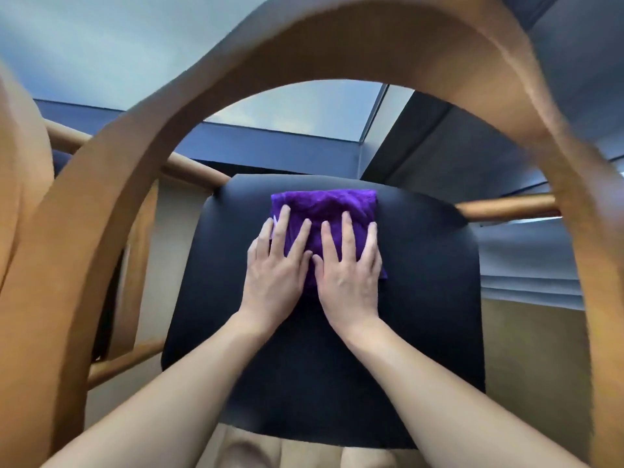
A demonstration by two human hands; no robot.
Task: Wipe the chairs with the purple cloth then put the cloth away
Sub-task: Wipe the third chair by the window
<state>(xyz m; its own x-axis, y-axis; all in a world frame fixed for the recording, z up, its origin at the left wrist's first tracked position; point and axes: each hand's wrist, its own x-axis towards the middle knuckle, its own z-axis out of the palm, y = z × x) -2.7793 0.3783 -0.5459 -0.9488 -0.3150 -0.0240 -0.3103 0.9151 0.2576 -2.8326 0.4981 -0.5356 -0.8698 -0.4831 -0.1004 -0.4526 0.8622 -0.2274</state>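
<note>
Curved wooden back hoop of the chair is closest to the lens, blurred, arching over the whole view. I look through it down at the seat.

Far left: another tan wooden form, blurred. Probably a neighbouring chair, but I cannot tell for sure.

Left of centre: a round wooden rail runs in behind the seat's far left corner.

Centre: black padded seat, squarish with rounded corners.

Left hand lies flat, palm down, fingers straight and spread. The fingertips are on the purple cloth; the heel of the hand rests on the bare seat just beside it. Nothing is curled round the fabric, so this is a press and not a grasp.

The cloth is folded to a rough rectangle and lies flat on the seat, in the far half. Its far edge sits close to the seat's far edge, and its near part is covered by both my hands.

Right hand is also flat and palm down, fingers extended, resting almost wholly on the cloth. The thumbs of the two hands nearly meet.

Right: a second wooden rail leaves the seat's far right corner and passes behind the hoop.

Lower right: beige floor. Beyond the chair are grey-blue panels — I cannot identify them.
</note>
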